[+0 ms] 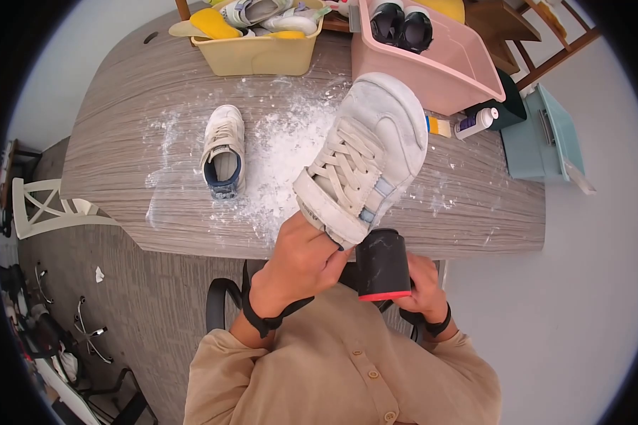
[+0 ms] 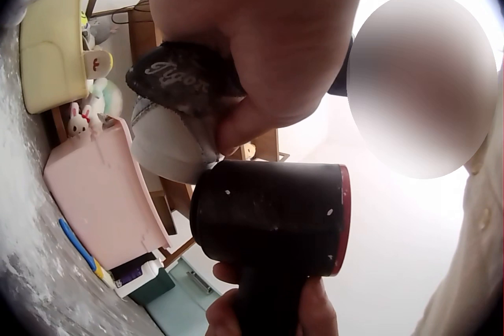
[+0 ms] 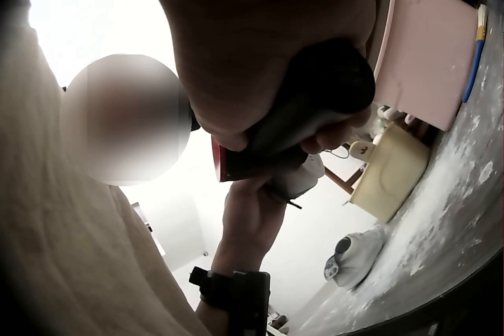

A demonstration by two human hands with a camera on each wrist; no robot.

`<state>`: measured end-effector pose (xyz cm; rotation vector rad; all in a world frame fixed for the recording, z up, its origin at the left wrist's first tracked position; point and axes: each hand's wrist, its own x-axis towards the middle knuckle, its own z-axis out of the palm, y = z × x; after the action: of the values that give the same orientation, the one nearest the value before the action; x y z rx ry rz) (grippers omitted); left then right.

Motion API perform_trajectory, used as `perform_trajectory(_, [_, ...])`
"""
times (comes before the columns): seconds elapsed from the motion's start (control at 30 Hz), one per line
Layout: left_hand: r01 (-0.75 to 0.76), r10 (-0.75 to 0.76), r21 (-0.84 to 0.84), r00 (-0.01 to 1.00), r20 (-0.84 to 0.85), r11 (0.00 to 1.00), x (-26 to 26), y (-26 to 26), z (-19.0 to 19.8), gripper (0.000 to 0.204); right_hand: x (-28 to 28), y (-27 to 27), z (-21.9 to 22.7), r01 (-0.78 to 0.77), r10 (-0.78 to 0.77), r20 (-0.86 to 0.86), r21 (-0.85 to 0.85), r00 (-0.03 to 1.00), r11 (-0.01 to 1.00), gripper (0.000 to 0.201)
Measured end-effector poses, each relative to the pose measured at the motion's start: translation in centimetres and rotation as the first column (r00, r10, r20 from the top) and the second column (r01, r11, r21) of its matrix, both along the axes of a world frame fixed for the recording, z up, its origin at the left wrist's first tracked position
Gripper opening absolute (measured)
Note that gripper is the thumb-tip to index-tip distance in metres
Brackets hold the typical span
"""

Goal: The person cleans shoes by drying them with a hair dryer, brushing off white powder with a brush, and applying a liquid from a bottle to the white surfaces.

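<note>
A white sneaker (image 1: pixel 397 134) with crossed laces and a strap is held up over the table's front edge, toe away from me. My left hand (image 1: pixel 301 258) grips it at the heel, some fingers hidden inside the opening. Below the heel, my right hand (image 1: pixel 424 283) holds a black hair dryer (image 1: pixel 383 265) with a red rim by its handle. In the left wrist view the hair dryer's barrel (image 2: pixel 268 210) lies close under the sneaker (image 2: pixel 169 147), its red end toward my body. The other white sneaker (image 1: pixel 223 152) stands on the table to the left.
White powder (image 1: pixel 283 142) is spread over the wooden table (image 1: pixel 120 134). At the back stand a yellow bin (image 1: pixel 255 60) of shoes and a pink bin (image 1: pixel 432 78) with black shoes. A brush (image 1: pixel 439 127), a white bottle (image 1: pixel 476 123) and a blue-green bin (image 1: pixel 532 142) are at the right.
</note>
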<state>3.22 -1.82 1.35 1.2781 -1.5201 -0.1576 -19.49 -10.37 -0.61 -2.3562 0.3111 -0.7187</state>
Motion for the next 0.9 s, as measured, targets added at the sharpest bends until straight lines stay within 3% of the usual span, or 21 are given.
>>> perform_trajectory(0.47, [0.061,-0.061,0.056,0.998,0.004,0.997,0.1,0.4,0.4,0.019,0.1,0.2,1.2,-0.008,0.009,-0.019,0.059,1.0,0.998,0.04])
perform_trajectory(0.77, [0.033,-0.033,0.0,0.999,0.003,0.999,-0.4,0.3,0.1,0.025,0.1,-0.1,2.6,0.019,-0.019,0.006,0.083,1.0,0.996,0.039])
perform_trajectory(0.9, [0.034,-0.034,0.008,0.999,0.011,0.999,-0.3,0.4,0.2,0.025,-0.1,-0.2,2.5,0.011,-0.008,-0.018,0.168,1.0,0.986,0.039])
